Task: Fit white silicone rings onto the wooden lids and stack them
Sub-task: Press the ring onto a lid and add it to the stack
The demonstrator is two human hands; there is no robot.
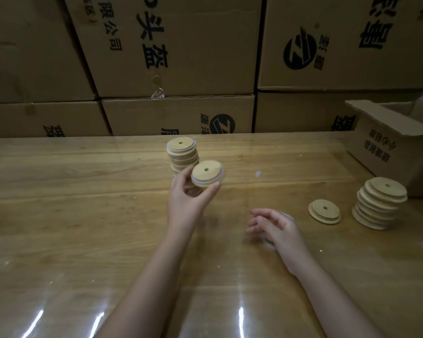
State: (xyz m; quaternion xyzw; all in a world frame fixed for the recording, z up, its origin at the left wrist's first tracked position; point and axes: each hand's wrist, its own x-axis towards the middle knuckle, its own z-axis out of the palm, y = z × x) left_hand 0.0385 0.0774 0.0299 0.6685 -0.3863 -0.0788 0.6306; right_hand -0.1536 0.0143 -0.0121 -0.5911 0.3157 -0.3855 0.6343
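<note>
My left hand (188,193) grips a round wooden lid (206,172) with a white silicone ring around its lower edge, held just in front of a stack of ringed lids (183,152) at the table's middle back. My right hand (276,226) hovers low over the table with fingers loosely spread; something pale and blurred shows under it, and I cannot tell what it is. To the right lie a single bare wooden lid (324,211) and a tall stack of bare lids (379,203).
The wooden table (83,215) is covered by a glossy clear sheet. An open cardboard box (391,142) stands at the back right. A wall of stacked cartons (169,57) rises behind the table's far edge.
</note>
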